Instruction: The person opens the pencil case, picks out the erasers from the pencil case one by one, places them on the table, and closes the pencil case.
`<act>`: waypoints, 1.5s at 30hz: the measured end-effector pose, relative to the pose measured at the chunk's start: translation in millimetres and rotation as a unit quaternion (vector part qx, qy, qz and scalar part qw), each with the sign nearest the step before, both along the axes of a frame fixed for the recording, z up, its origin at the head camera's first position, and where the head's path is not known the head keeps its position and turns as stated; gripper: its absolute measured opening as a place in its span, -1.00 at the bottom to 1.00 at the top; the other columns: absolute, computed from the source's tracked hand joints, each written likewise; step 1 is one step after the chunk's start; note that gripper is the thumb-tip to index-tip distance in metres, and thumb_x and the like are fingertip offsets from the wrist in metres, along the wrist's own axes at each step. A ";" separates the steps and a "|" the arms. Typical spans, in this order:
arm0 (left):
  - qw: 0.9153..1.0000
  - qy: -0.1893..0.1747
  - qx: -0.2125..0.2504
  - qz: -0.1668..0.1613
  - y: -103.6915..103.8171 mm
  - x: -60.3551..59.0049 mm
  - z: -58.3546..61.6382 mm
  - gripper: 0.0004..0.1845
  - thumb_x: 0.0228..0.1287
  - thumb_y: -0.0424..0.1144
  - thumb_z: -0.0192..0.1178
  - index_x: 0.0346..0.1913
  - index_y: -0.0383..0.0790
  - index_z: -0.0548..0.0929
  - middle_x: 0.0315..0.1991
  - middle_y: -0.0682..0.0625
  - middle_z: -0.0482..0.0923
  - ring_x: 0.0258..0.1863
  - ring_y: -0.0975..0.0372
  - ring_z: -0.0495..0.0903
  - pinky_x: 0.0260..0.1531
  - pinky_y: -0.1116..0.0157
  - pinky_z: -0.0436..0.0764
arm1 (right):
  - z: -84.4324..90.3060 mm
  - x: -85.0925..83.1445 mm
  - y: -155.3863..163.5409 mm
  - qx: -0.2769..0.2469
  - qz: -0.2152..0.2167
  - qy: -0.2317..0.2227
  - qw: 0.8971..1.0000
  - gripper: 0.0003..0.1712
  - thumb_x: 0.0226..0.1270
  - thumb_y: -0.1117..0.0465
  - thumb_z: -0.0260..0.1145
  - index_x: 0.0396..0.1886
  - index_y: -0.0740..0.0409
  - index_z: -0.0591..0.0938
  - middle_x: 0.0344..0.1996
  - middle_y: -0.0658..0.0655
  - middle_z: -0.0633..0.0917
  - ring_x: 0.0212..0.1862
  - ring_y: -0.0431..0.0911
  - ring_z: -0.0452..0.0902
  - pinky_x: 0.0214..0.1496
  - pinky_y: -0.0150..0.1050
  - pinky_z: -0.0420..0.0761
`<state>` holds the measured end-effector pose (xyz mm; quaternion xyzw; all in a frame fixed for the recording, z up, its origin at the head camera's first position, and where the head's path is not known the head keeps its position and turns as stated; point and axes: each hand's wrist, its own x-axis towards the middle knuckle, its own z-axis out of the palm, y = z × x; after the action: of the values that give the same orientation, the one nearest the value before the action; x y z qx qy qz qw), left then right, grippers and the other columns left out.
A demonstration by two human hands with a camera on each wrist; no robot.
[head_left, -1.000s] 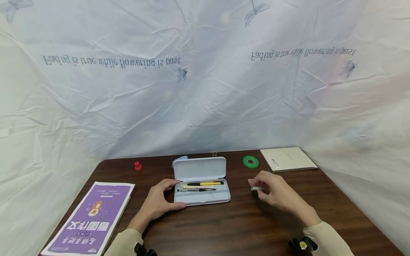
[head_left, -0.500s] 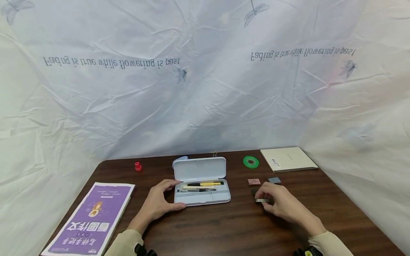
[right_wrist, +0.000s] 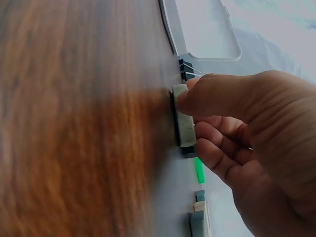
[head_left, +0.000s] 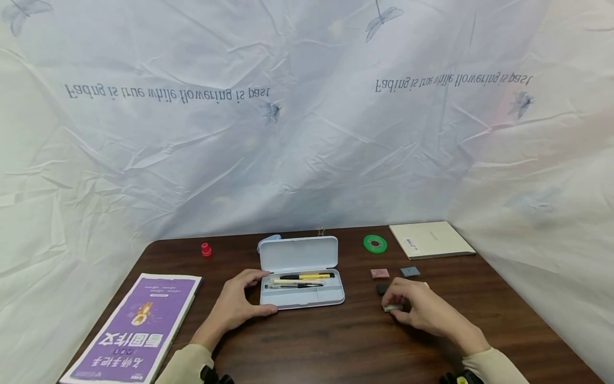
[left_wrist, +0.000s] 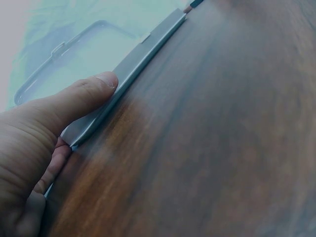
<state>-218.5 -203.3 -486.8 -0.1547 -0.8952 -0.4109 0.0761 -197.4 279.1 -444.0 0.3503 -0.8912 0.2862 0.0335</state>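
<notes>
An open pale-blue pencil case (head_left: pixel 331 294) lies mid-table with its lid raised at the back. A yellow-and-black pen (head_left: pixel 312 276) and a few other slim pens lie in it. My left hand (head_left: pixel 234 303) grips the case's left end, thumb at the front edge (left_wrist: pixel 126 81) and fingers behind. To the right, my right hand (head_left: pixel 424 310) pinches a small pale eraser-like block (right_wrist: pixel 184 123) between thumb and fingers, low over the table. Just beyond it sit a dark block (head_left: pixel 382 288), a pink one (head_left: pixel 380 273) and a blue-grey one (head_left: pixel 410 271).
A green disc (head_left: pixel 375 244) and a cream notebook (head_left: pixel 431 239) lie at the back right. At the left are a small red object (head_left: pixel 206 249) and a purple book (head_left: pixel 136 325). A light-blue item (head_left: pixel 268 238), partly hidden, stands behind the raised lid.
My right hand has drawn back toward the front edge with the pale block, bringing the pink, blue-grey and dark blocks into sight. My left hand has stayed on the pencil case.
</notes>
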 end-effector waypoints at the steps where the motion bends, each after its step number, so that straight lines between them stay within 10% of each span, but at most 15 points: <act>1: 1.000 0.000 0.000 0.000 -0.2 0.2 0.1 -0.07 -0.09 0.28 0.80 0.39 0.05 0.74 0.33 0.19 0.68 0.30 0.14 0.68 0.35 -0.06 0.68 | 0.5 0.1 -0.1 0.000 -0.001 -0.006 1.000 -0.64 0.36 0.38 0.62 -0.10 -0.22 0.79 -0.15 -0.21 0.67 -0.17 -0.31 0.60 -0.18 -0.29 0.71; 13: 1.000 0.002 -0.001 0.001 -1.2 0.4 0.5 -0.07 -0.09 0.28 0.80 0.39 0.05 0.74 0.32 0.19 0.68 0.30 0.14 0.68 0.36 -0.05 0.68 | 2.6 0.8 -1.5 -0.011 0.000 -0.018 1.000 -0.69 0.42 0.37 0.59 -0.12 -0.20 0.82 -0.17 -0.19 0.68 -0.19 -0.31 0.61 -0.21 -0.28 0.71; 25: 1.000 0.012 -0.003 0.000 -1.4 1.4 0.5 -0.09 -0.07 0.25 0.81 0.38 0.03 0.75 0.32 0.17 0.69 0.29 0.12 0.69 0.33 -0.05 0.69 | 1.9 -1.3 -19.2 -0.081 -0.041 0.074 0.993 -0.54 0.27 0.35 0.71 0.08 -0.04 0.75 -0.05 -0.07 0.75 -0.12 -0.10 0.70 -0.09 -0.24 0.77; 34: 1.000 0.007 -0.003 -0.001 -2.8 0.6 -0.1 -0.08 -0.09 0.28 0.80 0.38 0.05 0.75 0.32 0.19 0.69 0.30 0.14 0.69 0.34 -0.04 0.69 | -0.4 -12.9 -59.8 -0.124 -0.057 0.016 0.991 0.04 0.27 0.17 0.76 0.68 -0.09 0.42 0.45 0.03 0.57 0.30 0.13 0.68 0.27 -0.07 0.76; 45: 1.000 0.022 -0.008 -0.007 -1.7 -0.1 -1.3 -0.08 -0.10 0.29 0.80 0.38 0.04 0.75 0.31 0.20 0.70 0.28 0.16 0.70 0.31 -0.03 0.71 | -13.6 -28.9 -105.6 -0.151 -0.059 -0.100 0.982 0.52 0.30 0.06 0.76 0.89 -0.21 -0.18 0.75 0.35 0.11 0.59 0.34 0.39 0.48 0.32 0.56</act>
<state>-218.6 -205.0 -488.1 -0.1706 -0.8953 -0.4010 0.0922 -226.2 173.4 -457.5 0.2575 -0.8557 0.4487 0.0139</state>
